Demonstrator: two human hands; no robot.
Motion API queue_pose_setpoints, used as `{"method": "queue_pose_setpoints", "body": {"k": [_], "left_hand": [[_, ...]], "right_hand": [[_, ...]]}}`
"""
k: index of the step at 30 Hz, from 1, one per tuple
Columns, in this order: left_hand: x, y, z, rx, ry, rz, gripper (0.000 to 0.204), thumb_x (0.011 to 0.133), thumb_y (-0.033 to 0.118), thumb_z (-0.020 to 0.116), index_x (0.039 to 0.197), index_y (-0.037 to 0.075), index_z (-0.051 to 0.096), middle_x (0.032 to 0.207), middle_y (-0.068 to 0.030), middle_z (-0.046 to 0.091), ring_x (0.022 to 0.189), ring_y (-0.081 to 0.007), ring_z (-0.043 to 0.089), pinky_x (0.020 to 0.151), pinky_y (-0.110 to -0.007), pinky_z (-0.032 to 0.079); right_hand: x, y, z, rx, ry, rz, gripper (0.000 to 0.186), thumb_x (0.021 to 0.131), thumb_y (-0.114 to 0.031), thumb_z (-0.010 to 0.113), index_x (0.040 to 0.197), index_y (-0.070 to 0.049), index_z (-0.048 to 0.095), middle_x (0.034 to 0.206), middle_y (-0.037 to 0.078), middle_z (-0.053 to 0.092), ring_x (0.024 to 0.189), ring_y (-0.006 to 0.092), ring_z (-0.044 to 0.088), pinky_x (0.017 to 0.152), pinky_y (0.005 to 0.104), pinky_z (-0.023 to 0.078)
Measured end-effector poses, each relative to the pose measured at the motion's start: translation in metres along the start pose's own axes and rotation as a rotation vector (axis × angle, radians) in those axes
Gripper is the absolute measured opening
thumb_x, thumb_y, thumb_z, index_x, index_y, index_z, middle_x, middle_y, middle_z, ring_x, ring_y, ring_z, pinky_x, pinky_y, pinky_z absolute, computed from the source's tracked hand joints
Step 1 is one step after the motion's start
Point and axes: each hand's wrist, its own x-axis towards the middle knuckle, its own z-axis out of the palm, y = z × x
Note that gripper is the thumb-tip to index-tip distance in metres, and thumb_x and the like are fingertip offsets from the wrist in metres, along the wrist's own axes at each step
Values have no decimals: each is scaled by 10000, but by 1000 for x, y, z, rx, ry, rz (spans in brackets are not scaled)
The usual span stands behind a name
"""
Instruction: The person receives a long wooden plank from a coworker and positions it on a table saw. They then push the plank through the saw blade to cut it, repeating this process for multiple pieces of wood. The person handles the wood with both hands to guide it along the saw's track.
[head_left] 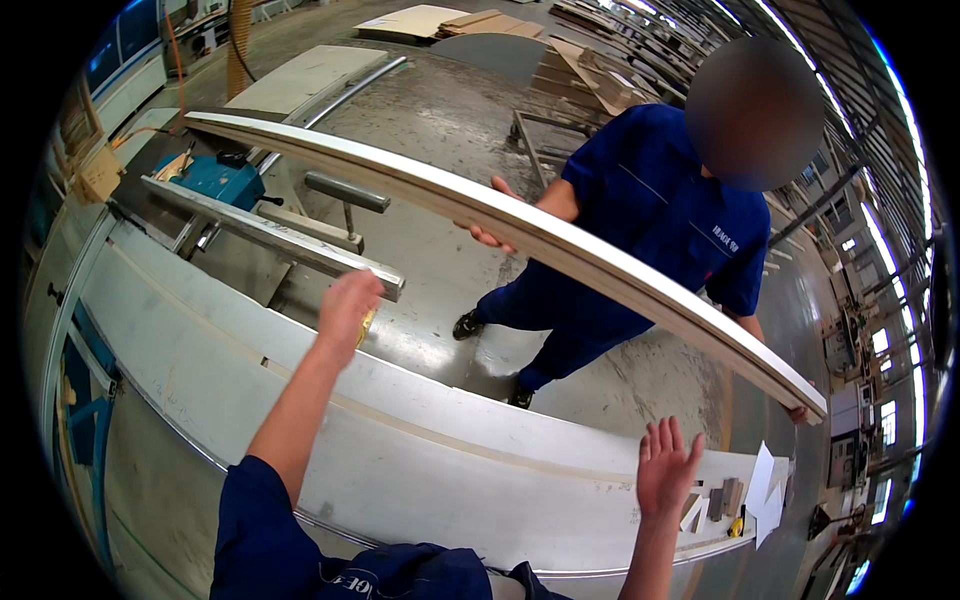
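left hand [347, 308] gripping yellow object [367, 322], right hand [667, 468] open

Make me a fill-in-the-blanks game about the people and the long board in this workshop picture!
1. A co-worker in blue work clothes carries a long, pale wooden ____ with both hands.
2. The person's left hand holds something small and ____ in colour.
3. The right hand is open, with fingers spread, and holds ____.
4. Small wooden blocks lie on the grey saw table close to the ____ hand.

Missing words: board; yellow; nothing; right
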Motion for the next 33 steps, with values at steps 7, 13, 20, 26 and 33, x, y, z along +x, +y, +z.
{"method": "queue_pose_setpoints", "body": {"k": [7, 13, 20, 26, 33], "left_hand": [[117, 64, 13, -577, 286, -119, 1329, 875, 622, 862, 1693, -103, 107, 1728, -319, 234, 1637, -413, 255, 1348, -486, 249], [156, 60, 29, -564, 229, -215, 1047, 855, 603, 873, 1579, 9, 405, 1492, -132, 522, 1415, -297, 528, 1219, -497, 441], [170, 27, 20, -520, 240, -280, 800, 980, 553, 746, 1580, 97, 478, 1553, -116, 537, 1416, -320, 527, 1211, -524, 440], [192, -2, 30, -630, 199, -217, 681, 976, 384, 797, 1524, 68, 544, 1520, -131, 614, 1359, -337, 613, 1161, -520, 497], [138, 18, 60, -689, 137, -250, 598, 1010, 378, 737, 1473, 38, 571, 1487, -143, 636, 1353, -370, 618, 1163, -545, 494]], "right_hand": [[41, -78, -43, 483, 244, -35, 1636, 706, -640, 983, 1706, 19, -130, 1758, 157, 92, 1637, 333, 152, 1371, 494, 155], [66, -112, -63, 545, 367, -267, 1254, 731, -522, 1000, 1634, -23, 286, 1634, 109, 376, 1516, 305, 403, 1317, 496, 332], [93, -136, -119, 322, 464, -270, 896, 823, -476, 910, 1565, -146, 532, 1579, 111, 574, 1444, 348, 542, 1247, 564, 418], [115, -138, -169, 278, 592, -288, 667, 862, -426, 859, 1433, -138, 671, 1443, 102, 700, 1318, 329, 661, 1141, 535, 533], [64, -163, -201, 293, 656, -490, 676, 894, -460, 817, 1457, -119, 661, 1467, 116, 691, 1344, 342, 643, 1184, 547, 486]]}}
